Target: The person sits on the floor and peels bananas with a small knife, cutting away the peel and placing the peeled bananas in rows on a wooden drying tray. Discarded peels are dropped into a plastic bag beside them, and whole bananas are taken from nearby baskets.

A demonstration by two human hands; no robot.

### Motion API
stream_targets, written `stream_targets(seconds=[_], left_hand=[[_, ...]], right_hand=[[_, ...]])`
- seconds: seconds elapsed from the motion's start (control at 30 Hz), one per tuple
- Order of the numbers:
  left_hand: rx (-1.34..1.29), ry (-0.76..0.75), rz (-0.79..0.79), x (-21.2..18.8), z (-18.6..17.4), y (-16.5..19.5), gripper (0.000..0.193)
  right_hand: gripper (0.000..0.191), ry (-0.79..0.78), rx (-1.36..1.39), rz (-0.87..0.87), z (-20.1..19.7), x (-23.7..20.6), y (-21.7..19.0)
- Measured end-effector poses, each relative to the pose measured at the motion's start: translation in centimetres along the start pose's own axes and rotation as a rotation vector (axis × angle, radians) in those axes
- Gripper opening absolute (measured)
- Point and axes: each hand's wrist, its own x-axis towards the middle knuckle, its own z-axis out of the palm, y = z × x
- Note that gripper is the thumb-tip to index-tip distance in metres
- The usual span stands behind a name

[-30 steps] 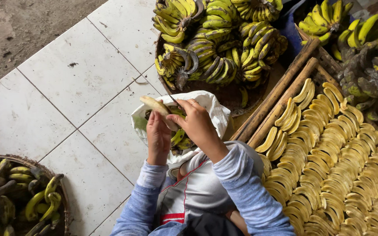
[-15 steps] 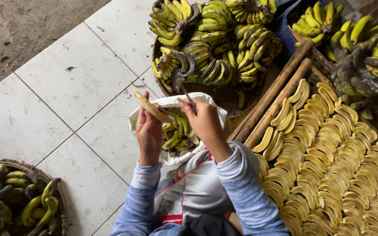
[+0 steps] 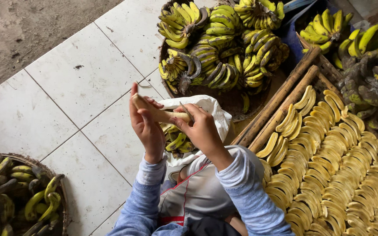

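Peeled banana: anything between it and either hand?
No. The left hand grips the peeled banana directly, and the right hand touches its other end. Nothing visible lies between. The white bag of peels sits below, apart.

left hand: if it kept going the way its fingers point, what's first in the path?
The left hand, holding a peeled banana, points up-frame. Next in that line is bare white floor tile, then probably the grey ground beyond; height above the floor is unclear.
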Motion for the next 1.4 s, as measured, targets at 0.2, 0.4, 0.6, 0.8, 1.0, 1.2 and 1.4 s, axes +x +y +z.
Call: stream_targets(seconds=[0.2,0.4,0.6,0.8,1.0,1.2,1.4], left_hand=[[-0.279,0.375,-0.037,2.1,-1.0,-3.0,0.041],[-1.324,0.217,-0.610,1.9,-1.2,-9.0,0.033],[-1.840,0.121,-0.964,-1.7,3.0,-10.3,0.037],[-1.840,0.001,-0.963,-2.0,3.6,-9.2,0.040],[-1.295,0.142,-0.709,0.1,4.8,-7.8,0.034],[-0.509,0.260,-0.037,5.8,2.4,-3.2,0.032],[-0.270,0.400,0.254,7.2,2.6,0.2,0.027]], right_hand=[[0.045,-0.079,-0.023,-0.227,-0.3,-1.2,-2.9],[0.035,0.227,0.323,-0.336,-1.0,-3.0,-2.2],[0.031,0.498,0.539,-0.367,-1.4,-3.7,-0.8],[0.025,0.402,0.530,-0.305,-1.4,-2.6,-1.9],[0.033,0.326,0.386,-0.061,-2.2,-1.6,-2.3],[0.052,-0.062,0.171,-0.119,-3.0,-2.0,-2.3],[0.043,-0.198,0.134,-0.228,-2.6,-1.9,-3.3]])
